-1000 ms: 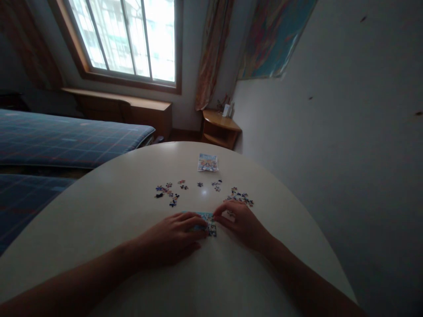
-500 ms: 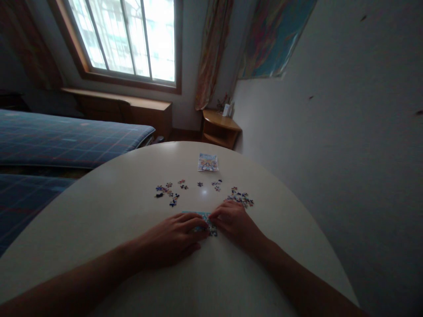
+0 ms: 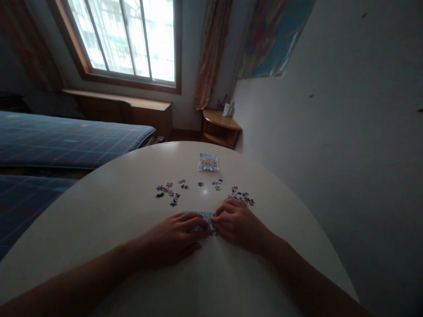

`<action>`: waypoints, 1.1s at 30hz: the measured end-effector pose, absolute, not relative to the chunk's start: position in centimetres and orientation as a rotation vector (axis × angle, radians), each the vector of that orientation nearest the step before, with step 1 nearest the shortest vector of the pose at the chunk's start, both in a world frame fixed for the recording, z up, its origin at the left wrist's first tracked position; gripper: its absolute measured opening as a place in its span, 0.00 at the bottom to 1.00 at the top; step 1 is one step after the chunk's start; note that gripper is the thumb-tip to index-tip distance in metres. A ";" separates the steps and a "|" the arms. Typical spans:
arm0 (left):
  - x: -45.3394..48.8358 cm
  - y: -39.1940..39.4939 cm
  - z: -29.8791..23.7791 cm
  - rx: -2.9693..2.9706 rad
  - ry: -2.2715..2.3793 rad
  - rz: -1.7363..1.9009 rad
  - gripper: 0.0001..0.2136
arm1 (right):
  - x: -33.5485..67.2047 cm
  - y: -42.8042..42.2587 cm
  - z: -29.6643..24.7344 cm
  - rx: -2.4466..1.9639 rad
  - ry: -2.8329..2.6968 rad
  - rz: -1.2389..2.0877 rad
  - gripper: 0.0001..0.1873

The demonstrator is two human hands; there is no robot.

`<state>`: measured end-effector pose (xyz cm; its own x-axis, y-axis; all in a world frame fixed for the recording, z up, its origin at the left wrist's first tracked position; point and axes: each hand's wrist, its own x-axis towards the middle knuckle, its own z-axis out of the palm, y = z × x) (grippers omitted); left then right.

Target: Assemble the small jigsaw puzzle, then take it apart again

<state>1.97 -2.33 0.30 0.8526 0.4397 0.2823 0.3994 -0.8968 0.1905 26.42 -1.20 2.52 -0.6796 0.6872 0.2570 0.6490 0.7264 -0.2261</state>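
A partly joined jigsaw puzzle (image 3: 207,216) with a light blue upper edge lies on the white round table (image 3: 115,198), close in front of me. My left hand (image 3: 175,237) rests across its left and lower part, fingers stretched out and covering much of it. At its upper right corner, my right hand (image 3: 236,224) has thumb and forefinger pinched together on what looks like a puzzle piece, mostly hidden by the fingers. Just beyond the right knuckles lie several loose puzzle pieces (image 3: 245,197).
More loose pieces (image 3: 167,191) are scattered at the left, with a few single ones (image 3: 200,184) in the middle. Behind them lies a small printed picture packet (image 3: 208,163). A bed with a plaid mattress (image 3: 72,136) stands left of the table, a wall (image 3: 346,176) at the right.
My right hand has shifted slightly right, its fingertips still at the puzzle's right edge. The left hand has stayed in place on the puzzle.
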 end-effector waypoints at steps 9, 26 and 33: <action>1.7 -1.6 0.3 2.850 0.655 0.545 0.15 | 26.5 -1.6 2.7 -0.991 -2.679 0.130 0.14; -4.7 2.3 2.9 2.309 2.036 0.165 0.12 | 27.0 -1.0 2.1 -0.972 -2.639 0.164 0.13; -5.0 2.6 2.6 2.266 1.988 0.119 0.12 | 27.3 -0.9 1.7 -1.001 -2.639 0.140 0.14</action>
<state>-4.96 2.58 2.65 0.1315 0.9911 -0.0226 0.9812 -0.1268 0.1453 27.27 -0.85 1.74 -0.7060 0.6606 0.2554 0.6299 0.7505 -0.1999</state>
